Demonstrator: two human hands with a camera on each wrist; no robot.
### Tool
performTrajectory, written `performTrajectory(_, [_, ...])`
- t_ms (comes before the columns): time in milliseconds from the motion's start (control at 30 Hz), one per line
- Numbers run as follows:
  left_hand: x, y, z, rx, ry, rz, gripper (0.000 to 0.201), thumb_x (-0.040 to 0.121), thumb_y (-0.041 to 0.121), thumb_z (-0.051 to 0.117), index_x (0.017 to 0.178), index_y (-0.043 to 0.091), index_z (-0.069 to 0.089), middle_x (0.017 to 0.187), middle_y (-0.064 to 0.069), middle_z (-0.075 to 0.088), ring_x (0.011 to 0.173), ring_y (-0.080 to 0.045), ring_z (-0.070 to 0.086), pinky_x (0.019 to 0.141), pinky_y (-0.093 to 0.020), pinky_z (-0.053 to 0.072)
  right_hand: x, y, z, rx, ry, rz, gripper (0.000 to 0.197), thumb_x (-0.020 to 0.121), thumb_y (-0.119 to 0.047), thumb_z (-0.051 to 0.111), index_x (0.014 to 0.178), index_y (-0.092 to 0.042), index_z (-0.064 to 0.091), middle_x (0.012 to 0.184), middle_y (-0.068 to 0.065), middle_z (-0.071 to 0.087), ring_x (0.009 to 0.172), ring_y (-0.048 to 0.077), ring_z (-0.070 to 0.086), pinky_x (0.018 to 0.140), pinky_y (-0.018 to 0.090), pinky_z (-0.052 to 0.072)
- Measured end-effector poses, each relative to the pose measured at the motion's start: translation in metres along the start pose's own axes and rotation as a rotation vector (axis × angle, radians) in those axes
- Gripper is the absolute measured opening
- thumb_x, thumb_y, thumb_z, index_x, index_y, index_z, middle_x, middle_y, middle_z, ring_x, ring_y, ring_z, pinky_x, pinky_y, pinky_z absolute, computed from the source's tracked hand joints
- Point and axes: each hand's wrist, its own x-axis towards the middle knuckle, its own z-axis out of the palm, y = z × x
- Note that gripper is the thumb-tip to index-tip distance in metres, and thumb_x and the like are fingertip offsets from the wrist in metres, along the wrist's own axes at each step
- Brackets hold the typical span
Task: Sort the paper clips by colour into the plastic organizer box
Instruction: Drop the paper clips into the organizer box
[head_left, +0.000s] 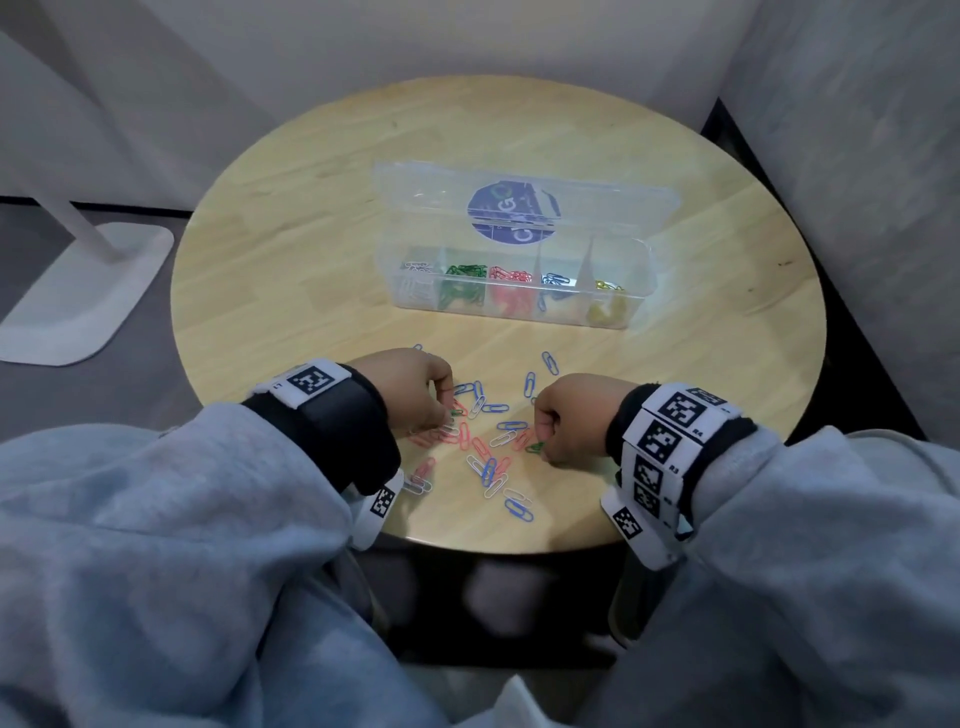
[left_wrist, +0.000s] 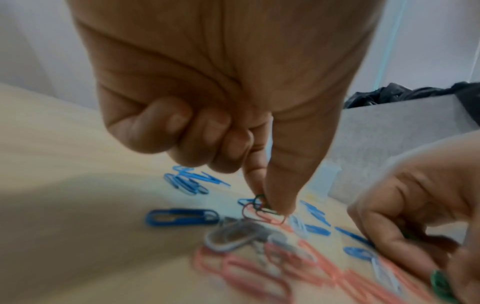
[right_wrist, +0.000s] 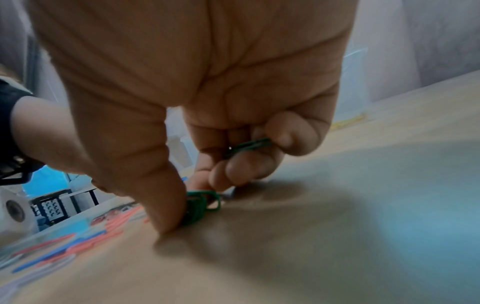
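A clear plastic organizer box (head_left: 519, 306) stands open at mid-table, its compartments holding white, green, red, blue and yellow clips. Loose blue, red and white paper clips (head_left: 488, 457) lie scattered near the front edge. My left hand (head_left: 415, 395) pinches a green clip (left_wrist: 261, 205) between thumb and forefinger down at the pile, over a red clip. My right hand (head_left: 566, 421) pinches green clips (right_wrist: 201, 205) against the table with thumb and forefinger. Another green clip (right_wrist: 246, 147) is tucked under its curled fingers.
The round wooden table (head_left: 311, 234) sits in a corner between pale walls. The box's lid (head_left: 514, 208) with a round blue sticker stands open behind the compartments. A white stand base (head_left: 78, 296) rests on the floor at the left.
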Motion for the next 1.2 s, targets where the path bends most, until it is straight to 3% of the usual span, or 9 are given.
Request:
performTrajectory(133, [0.002, -0.006, -0.009, -0.265, -0.031, 0.000, 0.018, 0.082, 0.014, 0.061, 0.067, 0.021, 0.052, 0.061, 0.004, 0.054, 0.059, -0.014, 0.048, 0.064, -0.024, 0.040, -0.003, 0.002, -0.002, 0.023, -0.001, 0.024, 0.009, 0.076, -0.013, 0.055, 0.075, -0.021, 0.060, 0.075, -0.001, 0.057, 0.070, 0.018, 0.053, 0.066, 0.025, 0.046])
performTrajectory(233, [0.000, -0.005, -0.021, -0.676, -0.030, -0.043, 0.027, 0.087, 0.000, 0.053, 0.065, 0.013, 0.045, 0.063, -0.003, 0.055, 0.052, -0.012, 0.050, 0.049, -0.018, 0.045, -0.003, 0.014, -0.015, 0.132, 0.031, 0.015, 0.006, 0.076, -0.015, 0.061, 0.071, -0.019, 0.059, 0.065, -0.003, 0.055, 0.059, 0.014, 0.050, 0.061, 0.023, 0.045])
performTrajectory(333, [-0.004, -0.007, -0.033, -1.067, 0.033, -0.057, 0.032, 0.088, -0.007, 0.044, 0.061, 0.011, 0.039, 0.049, -0.002, 0.059, 0.039, -0.007, 0.051, 0.041, -0.013, 0.043, -0.003, 0.031, -0.032, 0.539, 0.039, 0.007, 0.017, 0.079, -0.007, 0.067, 0.067, -0.015, 0.058, 0.060, -0.002, 0.057, 0.049, 0.006, 0.052, 0.052, 0.017, 0.045])
performTrajectory(433, [-0.008, -0.012, -0.044, -1.308, 0.103, -0.059, 0.032, 0.088, -0.004, 0.037, 0.059, 0.010, 0.040, 0.052, -0.004, 0.056, 0.038, -0.007, 0.049, 0.038, -0.012, 0.041, -0.004, 0.041, -0.042, 1.117, 0.109, 0.015, 0.024, 0.085, 0.010, 0.052, 0.073, -0.010, 0.054, 0.060, 0.006, 0.056, 0.048, 0.013, 0.053, 0.045, 0.016, 0.046])
performTrajectory(500, [-0.008, -0.014, -0.047, -1.331, 0.121, -0.072, 0.032, 0.088, -0.003, 0.037, 0.059, 0.011, 0.040, 0.053, -0.004, 0.055, 0.037, -0.007, 0.047, 0.039, -0.012, 0.039, -0.004, 0.044, -0.044, 1.334, 0.117, 0.021, 0.025, 0.088, 0.012, 0.044, 0.080, -0.009, 0.057, 0.058, 0.006, 0.053, 0.042, 0.011, 0.053, 0.044, 0.016, 0.047])
performTrajectory(700, [-0.007, -0.012, -0.041, -1.257, 0.035, -0.096, 0.030, 0.088, -0.008, 0.037, 0.065, 0.011, 0.045, 0.048, -0.004, 0.060, 0.036, -0.007, 0.053, 0.037, -0.012, 0.043, 0.000, 0.037, -0.037, 1.404, 0.034, 0.083, 0.032, 0.090, 0.008, 0.031, 0.074, -0.007, 0.054, 0.064, 0.009, 0.046, 0.039, 0.010, 0.057, 0.043, 0.015, 0.049])
performTrajectory(800, [-0.006, -0.014, -0.042, -1.290, 0.024, -0.097, 0.031, 0.089, -0.008, 0.034, 0.078, 0.012, 0.053, 0.057, -0.007, 0.062, 0.041, -0.008, 0.058, 0.041, -0.013, 0.049, 0.002, 0.035, -0.036, 1.491, 0.027, 0.093, 0.032, 0.089, 0.008, 0.027, 0.072, -0.006, 0.051, 0.066, 0.009, 0.046, 0.040, 0.011, 0.056, 0.043, 0.016, 0.048])
performTrajectory(1033, [-0.005, -0.008, -0.039, -1.273, -0.041, -0.089, 0.032, 0.091, -0.007, 0.031, 0.087, 0.010, 0.059, 0.079, -0.010, 0.062, 0.051, -0.009, 0.066, 0.051, -0.015, 0.054, 0.005, 0.024, -0.028, 1.432, -0.063, 0.111, 0.032, 0.086, 0.010, 0.026, 0.081, -0.003, 0.055, 0.074, 0.012, 0.051, 0.062, 0.021, 0.056, 0.047, 0.019, 0.052])
performTrajectory(1200, [-0.003, -0.014, -0.042, -1.195, 0.105, -0.161, 0.021, 0.092, 0.004, 0.042, 0.078, 0.012, 0.056, 0.070, -0.004, 0.054, 0.049, -0.008, 0.054, 0.047, -0.014, 0.045, 0.005, 0.022, -0.029, 1.393, -0.028, 0.127, 0.033, 0.086, 0.012, 0.027, 0.077, -0.006, 0.053, 0.071, 0.010, 0.050, 0.057, 0.017, 0.054, 0.044, 0.018, 0.049])
